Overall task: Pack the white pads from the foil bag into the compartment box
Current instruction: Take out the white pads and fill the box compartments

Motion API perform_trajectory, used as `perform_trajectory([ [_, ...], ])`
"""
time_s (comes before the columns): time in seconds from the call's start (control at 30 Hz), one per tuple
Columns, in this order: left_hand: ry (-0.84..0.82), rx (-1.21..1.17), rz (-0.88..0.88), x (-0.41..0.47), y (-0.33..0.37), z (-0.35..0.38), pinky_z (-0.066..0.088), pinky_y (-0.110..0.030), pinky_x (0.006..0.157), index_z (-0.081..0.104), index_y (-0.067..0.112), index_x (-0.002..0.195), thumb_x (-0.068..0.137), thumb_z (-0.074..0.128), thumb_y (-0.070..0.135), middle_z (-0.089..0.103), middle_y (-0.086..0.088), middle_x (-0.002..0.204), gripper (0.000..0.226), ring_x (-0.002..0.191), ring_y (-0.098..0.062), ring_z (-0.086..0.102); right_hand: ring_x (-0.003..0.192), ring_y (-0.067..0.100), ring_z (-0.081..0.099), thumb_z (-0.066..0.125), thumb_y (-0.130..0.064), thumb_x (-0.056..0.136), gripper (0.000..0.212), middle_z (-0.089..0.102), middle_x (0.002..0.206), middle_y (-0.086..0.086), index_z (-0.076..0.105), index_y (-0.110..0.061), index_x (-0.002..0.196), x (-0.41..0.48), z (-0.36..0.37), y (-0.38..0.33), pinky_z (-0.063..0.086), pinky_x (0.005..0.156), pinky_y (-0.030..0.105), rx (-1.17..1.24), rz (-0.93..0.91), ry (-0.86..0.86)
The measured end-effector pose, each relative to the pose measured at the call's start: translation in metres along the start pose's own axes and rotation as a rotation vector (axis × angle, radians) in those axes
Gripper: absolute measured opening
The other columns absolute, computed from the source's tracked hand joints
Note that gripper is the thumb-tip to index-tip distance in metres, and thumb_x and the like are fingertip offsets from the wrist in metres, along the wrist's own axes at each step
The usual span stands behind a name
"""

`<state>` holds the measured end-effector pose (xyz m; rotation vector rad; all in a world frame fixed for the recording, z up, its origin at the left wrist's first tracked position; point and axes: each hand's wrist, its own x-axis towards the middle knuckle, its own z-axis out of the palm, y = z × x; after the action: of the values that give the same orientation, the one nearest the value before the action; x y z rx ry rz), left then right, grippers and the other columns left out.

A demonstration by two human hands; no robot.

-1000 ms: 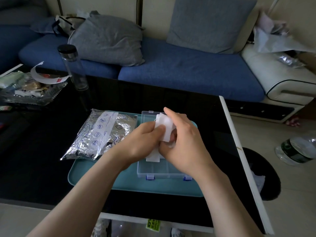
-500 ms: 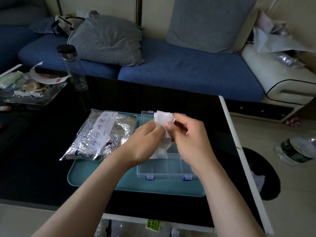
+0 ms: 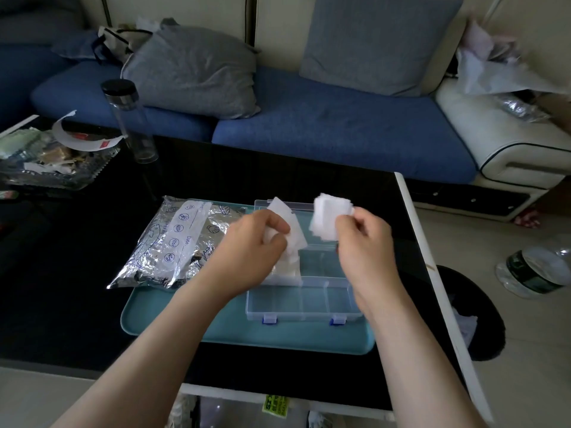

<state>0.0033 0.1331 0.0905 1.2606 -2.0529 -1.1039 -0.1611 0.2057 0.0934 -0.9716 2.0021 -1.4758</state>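
A clear compartment box (image 3: pixel 312 299) with blue latches lies open on a teal tray (image 3: pixel 191 322). White pads fill one compartment (image 3: pixel 287 274) at its left. My left hand (image 3: pixel 259 242) holds a bunch of white pads (image 3: pixel 293 231) above the box's left part. My right hand (image 3: pixel 364 239) pinches a second small stack of white pads (image 3: pixel 329 219) above the box's right part. The silver foil bag (image 3: pixel 179 239) lies flat on the tray's left end, next to my left wrist.
The tray sits on a black table (image 3: pixel 61 288) whose white right edge (image 3: pixel 432 273) runs close to my right arm. A clear bottle (image 3: pixel 129 122) and a litter-filled tray (image 3: pixel 46 159) stand at the back left. A blue sofa runs behind the table.
The single bunch of pads held by both hands has been split. My right hand has moved right with one stack, while my left hand keeps the other.
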Motion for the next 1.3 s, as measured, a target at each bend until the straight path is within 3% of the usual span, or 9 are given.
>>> perform_trajectory([
  [0.07, 0.116, -0.014, -0.037, 0.003, -0.003, -0.004, 0.034, -0.014, 0.040, 0.072, 0.025, 0.097, 0.093, 0.060, 0.009, 0.062, 0.002, 0.067, 0.020, 0.040, -0.006, 0.048, 0.042, 0.002, 0.034, 0.049, -0.006, 0.099, 0.037, 0.037, 0.047, -0.017, 0.040, -0.019, 0.064, 0.002, -0.006, 0.006, 0.027, 0.043, 0.014, -0.020, 0.053, 0.023],
  [0.2, 0.196, -0.065, -0.102, 0.008, -0.010, -0.009, 0.042, -0.022, 0.041, 0.075, 0.029, 0.093, 0.093, 0.059, 0.008, 0.072, -0.002, 0.077, 0.026, 0.046, -0.019, 0.058, 0.048, 0.008, 0.036, 0.050, -0.003, 0.098, 0.031, 0.042, 0.057, -0.006, 0.050, -0.011, 0.068, 0.003, -0.004, 0.029, 0.027, 0.039, 0.012, -0.151, 0.129, -0.088],
  [0.3, 0.198, -0.048, -0.116, 0.012, -0.014, -0.010, 0.035, -0.017, 0.038, 0.076, 0.029, 0.097, 0.095, 0.058, 0.008, 0.068, 0.001, 0.070, 0.028, 0.036, -0.008, 0.046, 0.057, 0.015, 0.048, 0.054, -0.005, 0.097, 0.023, 0.053, 0.064, -0.001, 0.059, -0.009, 0.075, 0.009, -0.001, 0.044, 0.031, 0.040, 0.011, -0.275, 0.136, -0.098],
  [0.43, 0.175, -0.018, -0.119, 0.020, -0.017, -0.011, 0.036, -0.012, 0.041, 0.077, 0.030, 0.096, 0.094, 0.066, 0.015, 0.071, 0.005, 0.080, 0.019, 0.045, -0.007, 0.055, 0.083, 0.019, 0.066, 0.057, -0.011, 0.100, 0.022, 0.071, 0.097, 0.006, 0.068, -0.012, 0.119, 0.020, 0.007, 0.053, 0.045, 0.057, 0.017, -0.396, 0.145, -0.086],
  [0.57, 0.142, -0.045, -0.136, 0.027, -0.018, -0.007, 0.045, -0.011, 0.046, 0.076, 0.030, 0.094, 0.086, 0.082, 0.024, 0.071, 0.013, 0.090, 0.011, 0.066, -0.005, 0.066, 0.098, 0.031, 0.069, 0.060, -0.017, 0.097, 0.025, 0.070, 0.110, 0.009, 0.067, -0.012, 0.121, 0.026, 0.019, 0.054, 0.060, 0.083, 0.037, -0.566, 0.189, -0.156],
  [0.73, 0.099, -0.040, -0.167, 0.034, -0.021, 0.001, 0.041, -0.016, 0.037, 0.074, 0.027, 0.093, 0.083, 0.083, 0.019, 0.069, 0.006, 0.083, 0.016, 0.044, -0.008, 0.061, 0.097, 0.034, 0.062, 0.055, -0.019, 0.100, 0.022, 0.064, 0.107, 0.007, 0.060, -0.011, 0.120, 0.030, 0.029, 0.049, 0.051, 0.094, 0.039, -0.813, 0.221, -0.212],
  [0.83, 0.068, -0.026, -0.178, 0.036, -0.023, 0.004, 0.042, -0.015, 0.040, 0.073, 0.027, 0.093, 0.083, 0.083, 0.017, 0.070, 0.004, 0.090, 0.017, 0.052, -0.012, 0.065, 0.115, 0.036, 0.062, 0.051, -0.021, 0.104, 0.037, 0.065, 0.127, 0.011, 0.052, -0.006, 0.138, 0.032, 0.034, 0.050, 0.042, 0.104, 0.042, -0.861, 0.273, -0.228],
  [1.03, -0.011, 0.036, -0.214, 0.033, -0.030, 0.008, 0.046, -0.014, 0.046, 0.073, 0.026, 0.097, 0.085, 0.081, 0.020, 0.064, 0.003, 0.093, 0.015, 0.076, -0.015, 0.068, 0.093, 0.031, 0.061, 0.048, -0.031, 0.108, 0.022, 0.060, 0.090, 0.002, 0.053, -0.019, 0.090, 0.033, 0.037, 0.061, 0.037, 0.103, 0.045, -0.928, 0.248, -0.241],
  [1.3, -0.030, 0.066, -0.221, 0.033, -0.034, 0.010, 0.044, -0.010, 0.050, 0.074, 0.030, 0.094, 0.085, 0.082, 0.023, 0.065, 0.002, 0.096, 0.015, 0.079, -0.012, 0.066, 0.076, 0.024, 0.063, 0.072, -0.035, 0.096, 0.025, 0.063, 0.075, -0.004, 0.061, -0.021, 0.079, 0.023, 0.032, 0.062, 0.054, 0.077, 0.035, -0.971, 0.013, -0.138],
])
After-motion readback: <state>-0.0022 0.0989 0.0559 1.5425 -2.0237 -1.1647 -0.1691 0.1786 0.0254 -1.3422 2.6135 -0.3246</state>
